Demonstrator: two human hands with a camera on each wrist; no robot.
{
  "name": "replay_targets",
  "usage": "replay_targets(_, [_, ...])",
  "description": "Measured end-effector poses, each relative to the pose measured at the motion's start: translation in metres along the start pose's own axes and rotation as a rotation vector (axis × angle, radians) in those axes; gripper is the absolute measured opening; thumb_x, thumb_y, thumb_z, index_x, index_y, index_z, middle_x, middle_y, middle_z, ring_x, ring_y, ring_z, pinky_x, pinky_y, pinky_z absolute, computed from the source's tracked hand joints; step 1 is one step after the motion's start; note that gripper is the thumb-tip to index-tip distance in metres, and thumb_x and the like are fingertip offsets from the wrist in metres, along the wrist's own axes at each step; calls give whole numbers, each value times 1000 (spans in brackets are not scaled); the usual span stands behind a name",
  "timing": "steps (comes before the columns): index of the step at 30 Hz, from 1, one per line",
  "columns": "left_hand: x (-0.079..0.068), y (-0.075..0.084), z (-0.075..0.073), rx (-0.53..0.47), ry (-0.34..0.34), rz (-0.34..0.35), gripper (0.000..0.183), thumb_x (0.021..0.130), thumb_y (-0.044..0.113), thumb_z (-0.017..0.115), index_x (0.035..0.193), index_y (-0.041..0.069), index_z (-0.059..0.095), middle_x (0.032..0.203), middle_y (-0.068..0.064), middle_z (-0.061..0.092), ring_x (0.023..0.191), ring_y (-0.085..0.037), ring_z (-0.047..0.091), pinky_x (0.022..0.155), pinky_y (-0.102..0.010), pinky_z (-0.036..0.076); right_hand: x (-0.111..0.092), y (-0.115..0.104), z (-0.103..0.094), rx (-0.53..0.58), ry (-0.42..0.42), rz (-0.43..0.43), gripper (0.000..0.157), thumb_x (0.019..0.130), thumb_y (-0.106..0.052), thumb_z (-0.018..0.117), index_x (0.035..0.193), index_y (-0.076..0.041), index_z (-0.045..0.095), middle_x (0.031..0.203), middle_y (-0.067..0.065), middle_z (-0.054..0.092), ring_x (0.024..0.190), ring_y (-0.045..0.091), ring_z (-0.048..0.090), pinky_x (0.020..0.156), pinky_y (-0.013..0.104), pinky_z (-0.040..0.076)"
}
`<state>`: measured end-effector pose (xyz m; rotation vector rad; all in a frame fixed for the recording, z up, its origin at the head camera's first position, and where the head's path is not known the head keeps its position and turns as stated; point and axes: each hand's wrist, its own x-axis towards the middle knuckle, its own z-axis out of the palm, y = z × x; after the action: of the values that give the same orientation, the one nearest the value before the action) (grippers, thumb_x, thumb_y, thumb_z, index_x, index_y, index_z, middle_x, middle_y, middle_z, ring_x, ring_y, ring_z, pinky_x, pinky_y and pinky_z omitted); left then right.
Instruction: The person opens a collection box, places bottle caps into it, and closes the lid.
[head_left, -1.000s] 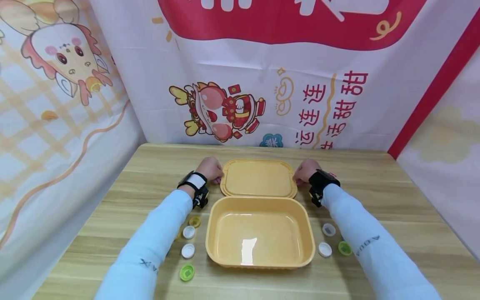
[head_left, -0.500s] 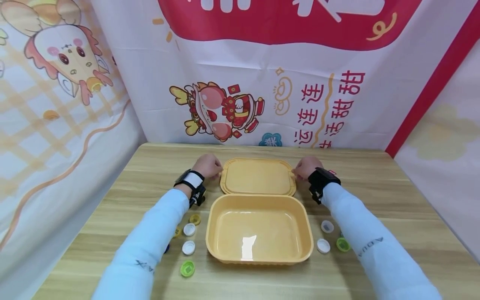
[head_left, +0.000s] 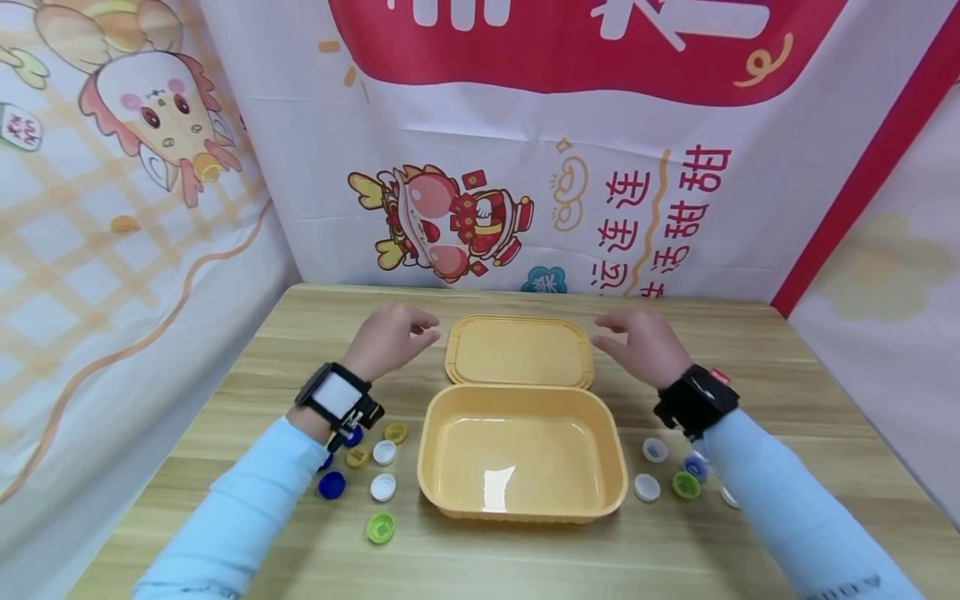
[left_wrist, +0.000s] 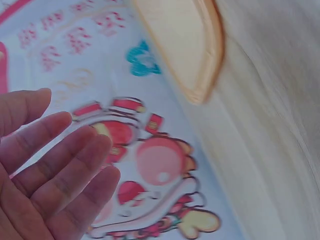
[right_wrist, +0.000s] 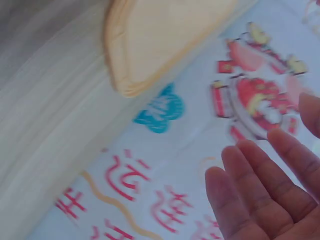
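A flat yellow lid (head_left: 521,351) lies on the table behind a matching yellow plastic box (head_left: 522,462), which stands with its open side up and nothing in it. My left hand (head_left: 393,337) hovers off the lid's left end, fingers apart and loosely bent, holding nothing. On the opposite end, my right hand (head_left: 640,340) is likewise off the lid with relaxed fingers and an unfilled palm. Both wrist views show spread fingers, with a corner of the lid (left_wrist: 185,45) beyond the left hand and another lid corner (right_wrist: 150,45) beyond the right.
Left of the box lie several bottle caps: blue (head_left: 332,485), yellow (head_left: 357,456), white (head_left: 382,487) and green (head_left: 380,527). More caps, such as a white one (head_left: 647,487) and a green one (head_left: 686,485), lie right of it, some under the right forearm. A printed cloth (head_left: 465,108) hangs behind the table.
Both hands have let go of the lid's ends and moved outward and up, fingers opening. The lid stays behind the box. More caps show beside the forearms.
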<state>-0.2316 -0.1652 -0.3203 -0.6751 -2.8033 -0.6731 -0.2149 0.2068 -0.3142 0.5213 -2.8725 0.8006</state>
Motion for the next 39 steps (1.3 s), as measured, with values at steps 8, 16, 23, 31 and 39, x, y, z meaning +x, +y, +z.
replay_targets(8, [-69, 26, -14, 14, 72, 128, 23, 90, 23, 71, 108, 8, 73, 105, -9, 71, 93, -23, 68, 79, -39, 55, -62, -26, 2, -16, 157, -273, 29, 85, -14, 77, 112, -4, 70, 109, 10, 70, 102, 27, 65, 84, 45, 53])
replay_targets(16, [-122, 31, -7, 39, 116, 163, 26, 85, 23, 76, 107, 10, 73, 103, -5, 72, 93, -20, 68, 76, -37, 56, -109, -33, 18, -48, 223, -433, 40, 72, -10, 85, 109, -6, 72, 107, 6, 70, 96, 20, 66, 77, 38, 56])
replay_targets(23, [-140, 21, 1, 75, 109, 84, 30, 85, 26, 77, 110, 10, 73, 106, -3, 71, 97, -21, 67, 79, -40, 55, -128, -32, 26, -38, 257, -475, 42, 72, -9, 84, 112, -7, 71, 111, 5, 68, 99, 19, 65, 79, 33, 54])
replay_targets(31, [-134, 14, 9, 54, 44, 36, 30, 85, 25, 76, 111, 9, 72, 107, -6, 71, 96, -23, 67, 79, -42, 55, -129, -30, 32, -39, 248, -485, 37, 76, -15, 83, 111, -8, 72, 110, 2, 68, 98, 19, 66, 77, 36, 55])
replay_targets(39, [-115, -7, 30, 141, -92, -49, 30, 83, 25, 78, 105, 5, 73, 102, -10, 71, 90, -25, 68, 75, -42, 55, -129, -31, 34, -40, 223, -474, 40, 74, -13, 84, 111, -9, 71, 108, 1, 69, 98, 17, 66, 77, 34, 55])
